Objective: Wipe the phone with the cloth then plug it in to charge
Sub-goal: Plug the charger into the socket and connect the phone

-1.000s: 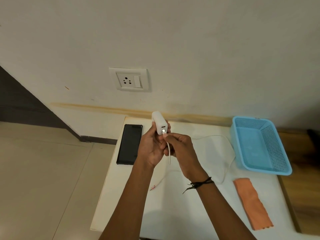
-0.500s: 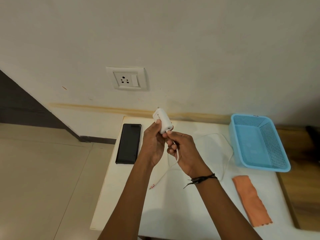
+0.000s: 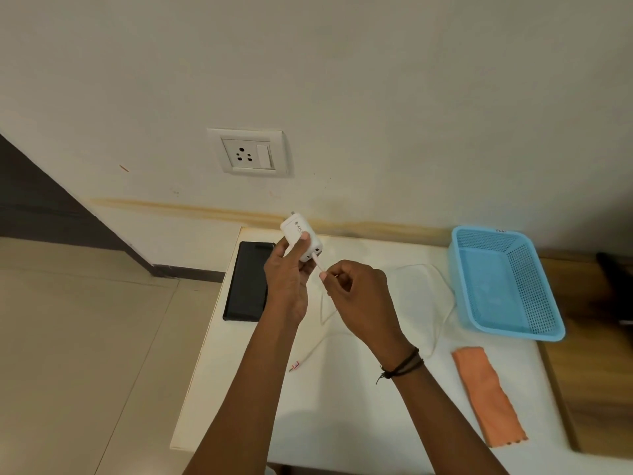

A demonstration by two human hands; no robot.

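My left hand (image 3: 287,279) grips a white charger adapter (image 3: 298,238) above the white table (image 3: 342,423), its prongs turned toward the wall. My right hand (image 3: 359,296) pinches the white cable (image 3: 442,296) just below its plug, which sits in the adapter's port. The cable loops over the table and its free end (image 3: 294,365) lies near my left forearm. The black phone (image 3: 248,281) lies flat at the table's far left. An orange cloth (image 3: 486,394) lies folded at the front right. A wall socket (image 3: 247,153) is above the phone.
A light blue plastic basket (image 3: 507,282) stands at the table's back right, with nothing inside. A wooden surface (image 3: 596,354) adjoins the table on the right. Tiled floor (image 3: 85,320) lies to the left, below the table edge.
Both hands have lifted the adapter slightly and tilted it so its prongs face the wall. My right fingers slid from the plug down onto the cable.
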